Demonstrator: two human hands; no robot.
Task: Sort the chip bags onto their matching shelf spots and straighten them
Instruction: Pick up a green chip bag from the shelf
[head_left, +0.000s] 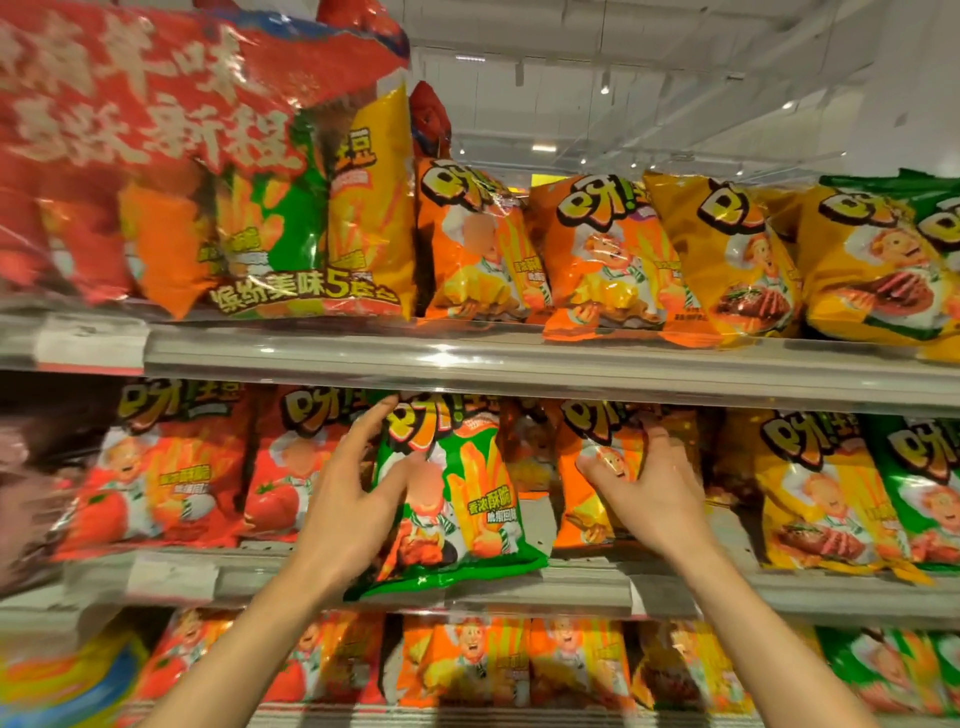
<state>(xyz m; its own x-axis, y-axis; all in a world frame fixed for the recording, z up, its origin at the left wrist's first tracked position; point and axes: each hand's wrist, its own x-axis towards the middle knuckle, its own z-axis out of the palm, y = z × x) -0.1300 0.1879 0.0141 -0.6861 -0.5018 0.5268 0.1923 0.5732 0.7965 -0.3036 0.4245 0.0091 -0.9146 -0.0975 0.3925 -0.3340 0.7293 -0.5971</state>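
Note:
On the middle shelf (519, 584) a green chip bag (467, 499) stands between red tomato bags (280, 467) on its left and an orange bag (597, 467) on its right. My left hand (353, 493) grips the green bag's left edge, fingers up at its top corner and thumb across its front. My right hand (649, 488) holds the orange bag, thumb pressed on its front and fingers curled behind its right side. Yellow bags (815, 499) and more green bags (919, 488) stand further right on the same shelf.
The upper shelf (519, 364) carries a large red multipack (156, 130) at left, then orange bags (467, 244) and yellow bags (727, 260). The lower shelf holds red, orange, yellow and green bags (519, 660). Price-label strips run along each shelf front.

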